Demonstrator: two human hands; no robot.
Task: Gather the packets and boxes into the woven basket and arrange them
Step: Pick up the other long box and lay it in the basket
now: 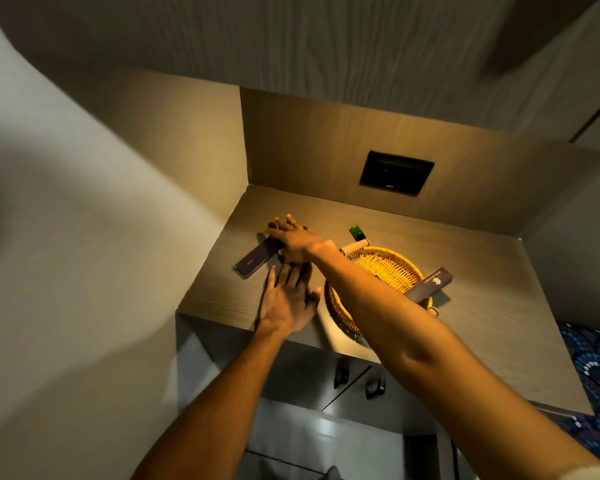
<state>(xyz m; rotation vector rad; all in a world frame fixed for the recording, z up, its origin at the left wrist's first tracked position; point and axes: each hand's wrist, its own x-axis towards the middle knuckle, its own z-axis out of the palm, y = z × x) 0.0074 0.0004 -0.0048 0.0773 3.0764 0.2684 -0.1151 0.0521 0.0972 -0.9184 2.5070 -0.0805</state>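
Left hand (286, 303) nearest, flat over the wooden surface (482, 306), fingers spread, holding nothing. Woven basket (378, 268) just right of it; a dark box (428, 284) leans on its right rim. Right hand (293, 242) crosses over the basket, fingers extended, pressing the far end of another dark box (253, 261) lying flat (grip not clear). Beyond the basket: a pale roll (357, 244), a green packet (356, 232).

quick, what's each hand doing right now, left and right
Left hand: open, flat above the counter, holding nothing.
Right hand: reaching onto the far end of the dark box; grip cannot be told.
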